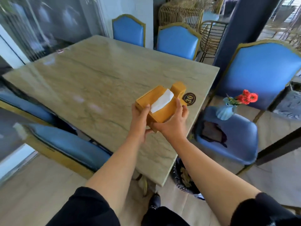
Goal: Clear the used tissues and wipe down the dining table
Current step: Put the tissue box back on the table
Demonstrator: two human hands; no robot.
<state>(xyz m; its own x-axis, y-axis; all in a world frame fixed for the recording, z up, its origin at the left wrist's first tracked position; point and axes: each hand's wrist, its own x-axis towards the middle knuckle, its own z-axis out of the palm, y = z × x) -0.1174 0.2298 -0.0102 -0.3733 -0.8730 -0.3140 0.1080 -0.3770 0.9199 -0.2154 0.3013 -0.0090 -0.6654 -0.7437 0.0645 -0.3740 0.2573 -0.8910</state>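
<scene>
Both my hands hold a yellow wooden tissue box (158,104) just above the right part of the beige marble dining table (91,82). A white tissue (162,101) sticks out of the box's top slot. My left hand (140,119) grips the box's near left side and my right hand (172,121) grips its near right side. A small yellow wooden block (178,88) stands just behind the box. I see no loose used tissues on the tabletop.
A round "30" number plate (189,99) lies on the table by the box. Blue chairs surround the table; the right one (231,137) carries a blue vase with red flowers (227,110) and a dark cloth (211,132). A black-lined bin (184,178) stands under the table's near corner.
</scene>
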